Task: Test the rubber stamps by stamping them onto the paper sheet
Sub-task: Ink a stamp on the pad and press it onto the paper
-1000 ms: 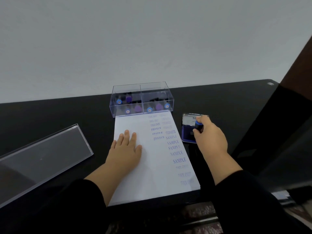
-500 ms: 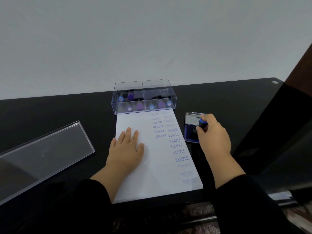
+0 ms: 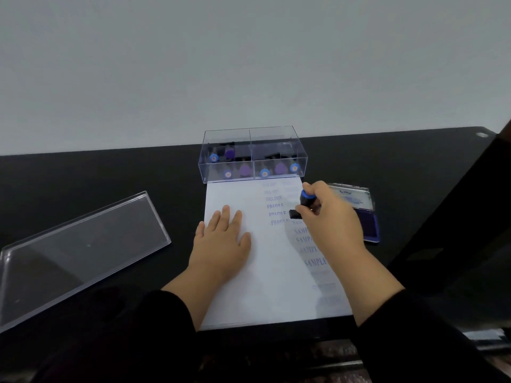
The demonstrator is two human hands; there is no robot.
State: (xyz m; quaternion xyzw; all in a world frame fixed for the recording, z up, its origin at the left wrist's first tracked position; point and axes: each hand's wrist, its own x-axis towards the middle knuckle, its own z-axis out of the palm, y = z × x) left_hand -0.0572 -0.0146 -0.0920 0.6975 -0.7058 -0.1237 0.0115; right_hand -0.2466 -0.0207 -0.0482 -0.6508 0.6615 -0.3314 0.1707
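A black table meets a plain pale wall. At frame centre the paper sheet lies below a clear stamp box. The left hand presses flat, fingers straight; the right hand grips a blue-topped stamp over the sheet, left of the ink pad. A clear lid lies at left.
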